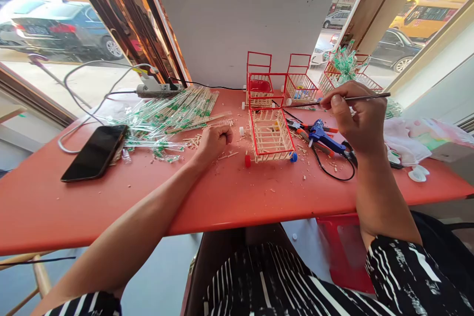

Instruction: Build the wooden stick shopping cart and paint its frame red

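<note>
My right hand (357, 113) is raised over the table's right side, its fingers closed round a thin dark paintbrush (370, 96). The brush lies almost level, its far end pointing left toward a miniature shopping cart (274, 133) of pale wooden sticks. That cart stands upright in the middle, with a red-painted rim and handle, and a red and a blue wheel at the near end. My left hand (218, 143) rests on the table left of the cart, apart from it, fingers curled in with nothing visible in them. Wood bits (194, 140) lie beside it.
Similar small carts (299, 84) stand along the back. A blue glue gun (324, 138) and its cable lie right of the near cart. Wrapped chopsticks (185, 108), a power strip (157, 90) and a black phone (95, 153) are at left. A tissue pack (440, 138) sits far right.
</note>
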Available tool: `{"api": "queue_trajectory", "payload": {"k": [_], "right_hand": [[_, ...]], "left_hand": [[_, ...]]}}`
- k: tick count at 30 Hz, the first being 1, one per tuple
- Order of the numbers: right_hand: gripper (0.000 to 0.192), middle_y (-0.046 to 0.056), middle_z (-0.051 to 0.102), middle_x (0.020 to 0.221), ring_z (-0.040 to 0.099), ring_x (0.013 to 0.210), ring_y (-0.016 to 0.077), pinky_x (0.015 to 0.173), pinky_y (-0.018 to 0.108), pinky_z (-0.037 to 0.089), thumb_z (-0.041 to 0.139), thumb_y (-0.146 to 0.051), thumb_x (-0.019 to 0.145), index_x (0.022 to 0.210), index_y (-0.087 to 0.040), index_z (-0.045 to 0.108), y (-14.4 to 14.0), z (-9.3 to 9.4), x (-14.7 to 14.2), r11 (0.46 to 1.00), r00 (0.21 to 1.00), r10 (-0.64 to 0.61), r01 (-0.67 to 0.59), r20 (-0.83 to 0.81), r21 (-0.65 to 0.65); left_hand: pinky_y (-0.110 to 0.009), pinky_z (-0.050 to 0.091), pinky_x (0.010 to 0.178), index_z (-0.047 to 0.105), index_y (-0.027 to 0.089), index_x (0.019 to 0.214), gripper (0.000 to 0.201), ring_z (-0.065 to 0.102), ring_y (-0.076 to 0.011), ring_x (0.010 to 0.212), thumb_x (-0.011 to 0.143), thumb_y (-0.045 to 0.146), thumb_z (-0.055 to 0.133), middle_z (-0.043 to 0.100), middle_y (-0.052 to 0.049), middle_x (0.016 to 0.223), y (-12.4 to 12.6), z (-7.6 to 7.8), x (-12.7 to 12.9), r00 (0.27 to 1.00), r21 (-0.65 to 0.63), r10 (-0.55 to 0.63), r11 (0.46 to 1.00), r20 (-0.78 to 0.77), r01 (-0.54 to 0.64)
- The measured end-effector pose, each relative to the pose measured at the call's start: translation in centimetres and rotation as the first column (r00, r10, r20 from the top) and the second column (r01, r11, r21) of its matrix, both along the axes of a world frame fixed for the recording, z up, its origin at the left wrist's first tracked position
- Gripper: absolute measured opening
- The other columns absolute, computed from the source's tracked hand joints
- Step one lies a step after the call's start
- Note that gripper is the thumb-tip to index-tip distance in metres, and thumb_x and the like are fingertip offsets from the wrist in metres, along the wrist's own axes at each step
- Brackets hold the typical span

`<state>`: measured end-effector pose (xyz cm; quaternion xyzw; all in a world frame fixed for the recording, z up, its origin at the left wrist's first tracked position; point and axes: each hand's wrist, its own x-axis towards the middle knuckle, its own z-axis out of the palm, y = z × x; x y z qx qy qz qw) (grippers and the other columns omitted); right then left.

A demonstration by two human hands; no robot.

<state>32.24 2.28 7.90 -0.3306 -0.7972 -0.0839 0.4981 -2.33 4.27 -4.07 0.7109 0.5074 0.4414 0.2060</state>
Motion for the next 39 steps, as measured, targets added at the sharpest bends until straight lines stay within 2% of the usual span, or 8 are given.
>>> {"api": "queue_trajectory", "payload": {"k": [4, 10, 14, 18, 25, 28, 34, 39], "right_hand": [[0.022, 0.003, 0.076, 0.086, 0.067, 0.073, 0.0215, 0.073, 0.044, 0.051, 0.061, -0.033, 0.105, 0.089, -0.028, 0.076, 0.05, -0.05, 0.08, 1.0, 1.0, 0.009, -0.009, 0.006, -0.02], [0.026, 0.005, 0.072, 0.086, 0.069, 0.078, 0.0244, 0.079, 0.047, 0.054, 0.063, -0.043, 0.107, 0.09, -0.029, 0.078, 0.1, -0.15, 0.22, 0.997, 0.997, 0.011, -0.017, -0.075, -0.069], [0.03, 0.005, 0.074, 0.085, 0.068, 0.075, 0.0229, 0.075, 0.046, 0.054, 0.061, -0.044, 0.108, 0.088, -0.029, 0.077, 0.13, -0.13, 0.19, 0.998, 0.999, 0.012, -0.014, -0.035, -0.068], [0.036, 0.005, 0.076, 0.085, 0.071, 0.077, 0.0232, 0.074, 0.046, 0.057, 0.058, -0.051, 0.108, 0.085, -0.029, 0.076, -0.11, 0.12, 0.21, 0.995, 0.996, 0.008, -0.017, -0.086, -0.103], [0.028, 0.005, 0.077, 0.088, 0.072, 0.081, 0.024, 0.08, 0.047, 0.057, 0.06, -0.042, 0.107, 0.089, -0.028, 0.077, -0.17, 0.07, 0.15, 0.995, 0.999, 0.03, -0.034, -0.038, -0.092], [0.032, 0.004, 0.074, 0.086, 0.073, 0.08, 0.023, 0.078, 0.045, 0.057, 0.059, -0.045, 0.109, 0.088, -0.028, 0.077, -0.07, -0.04, 0.38, 0.993, 0.995, 0.049, -0.058, -0.086, -0.107], [0.038, 0.006, 0.076, 0.087, 0.071, 0.077, 0.0221, 0.073, 0.043, 0.058, 0.059, -0.055, 0.108, 0.086, -0.029, 0.077, 0.34, -0.23, 0.53, 0.988, 0.995, -0.02, 0.004, -0.1, -0.156], [0.034, 0.003, 0.074, 0.081, 0.069, 0.071, 0.0183, 0.067, 0.038, 0.054, 0.063, -0.046, 0.106, 0.082, -0.027, 0.077, 0.39, -0.11, 0.7, 0.977, 0.973, 0.071, -0.112, -0.219, -0.181]], "left_hand": [[-0.027, 0.04, 0.065, 0.054, 0.023, 0.053, 0.012, 0.051, -0.0142, 0.057, 0.059, 0.022, 0.043, 0.057, 0.001, 0.054, 0.08, 0.05, -0.06, 1.0, -0.01, 0.008, 1.0, -0.003, -0.008], [-0.028, 0.04, 0.066, 0.054, 0.023, 0.053, 0.012, 0.051, -0.015, 0.058, 0.059, 0.022, 0.044, 0.058, 0.001, 0.055, 0.01, 0.03, -0.08, 1.0, -0.006, 0.009, 1.0, -0.01, -0.009], [-0.027, 0.04, 0.065, 0.055, 0.023, 0.053, 0.012, 0.052, -0.0149, 0.058, 0.059, 0.021, 0.044, 0.058, 0.001, 0.055, 0.07, -0.19, -0.11, 1.0, -0.002, 0.027, 1.0, 0.002, -0.027], [-0.027, 0.038, 0.065, 0.055, 0.022, 0.053, 0.012, 0.051, -0.0145, 0.059, 0.059, 0.022, 0.044, 0.058, 0.001, 0.055, 0.08, -0.45, -0.25, 1.0, 0.008, 0.024, 1.0, -0.003, -0.024], [-0.027, 0.038, 0.064, 0.056, 0.022, 0.054, 0.012, 0.05, -0.0146, 0.058, 0.059, 0.02, 0.045, 0.057, 0.002, 0.055, -0.03, -0.39, -0.32, 0.999, -0.017, 0.038, 0.999, -0.014, -0.038], [-0.027, 0.039, 0.064, 0.056, 0.023, 0.053, 0.011, 0.051, -0.0153, 0.059, 0.057, 0.019, 0.046, 0.057, 0.002, 0.054, -0.12, -0.2, -0.23, 0.999, -0.026, 0.048, 0.998, -0.019, -0.049], [-0.028, 0.039, 0.065, 0.056, 0.023, 0.052, 0.012, 0.051, -0.0155, 0.059, 0.058, 0.019, 0.046, 0.058, 0.002, 0.054, -0.26, -0.14, -0.14, 0.997, -0.033, 0.064, 0.997, -0.033, -0.065], [-0.028, 0.039, 0.065, 0.057, 0.023, 0.053, 0.013, 0.052, -0.0153, 0.058, 0.058, 0.02, 0.045, 0.059, 0.002, 0.054, -0.3, -0.13, -0.12, 0.997, -0.041, 0.073, 0.996, -0.034, -0.075]]}}
